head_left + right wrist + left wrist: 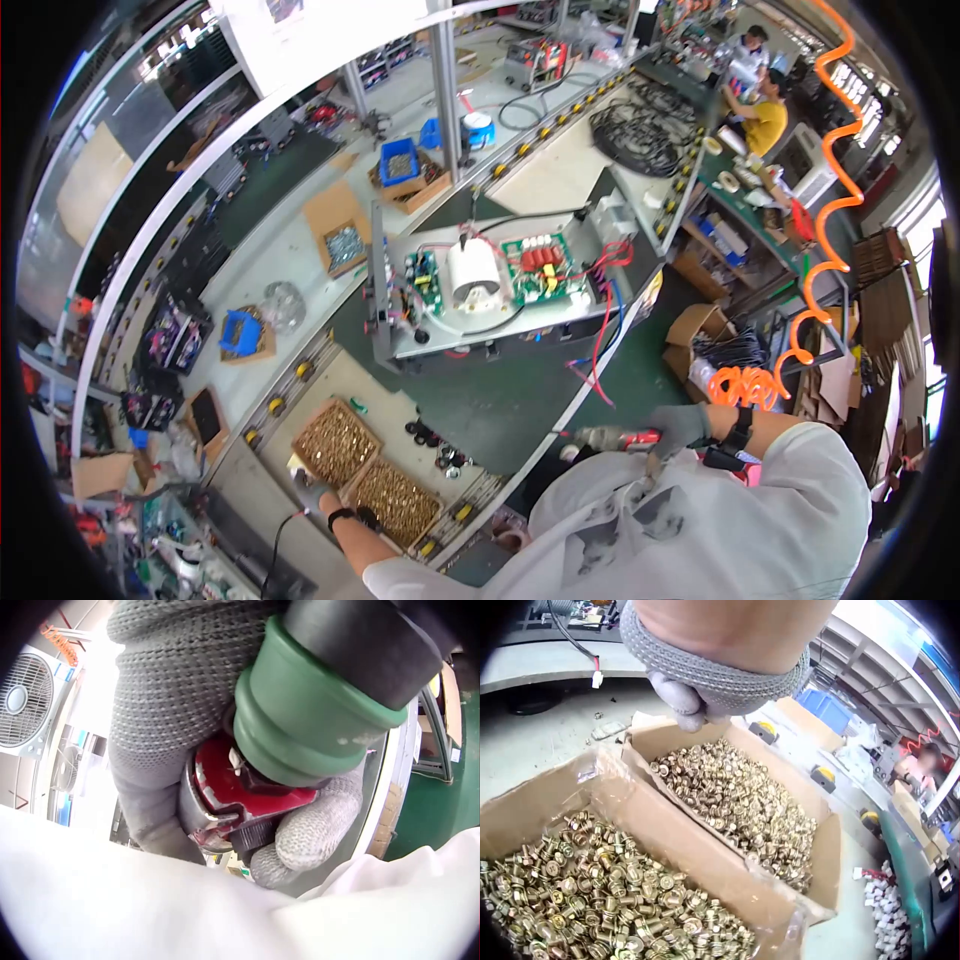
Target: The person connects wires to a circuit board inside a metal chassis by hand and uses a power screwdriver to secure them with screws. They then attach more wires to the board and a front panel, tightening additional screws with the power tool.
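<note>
My gloved left hand [315, 492] is at the far-left corner of two cardboard boxes of brass-coloured screws. In the left wrist view its bent fingers [690, 720] overlap the rim of the farther box [821, 889]; what they might hold is hidden. Nearer that camera is the second box [630, 802], full of screws with washers. At my chest, my gloved right hand [683, 427] grips a red-and-silver handheld power driver [620, 438], its nose pointing left. The right wrist view shows fingers wrapped around the driver's red body [255, 796], beside a green collar [300, 712].
An opened machine chassis [440, 345] with circuit boards [540, 268] and a white cylinder stands ahead on the line. Red and blue wires [600, 350] hang off its right end. An orange coiled hose [750, 388] hangs at right. Black knobs [422, 433] lie near the screw boxes.
</note>
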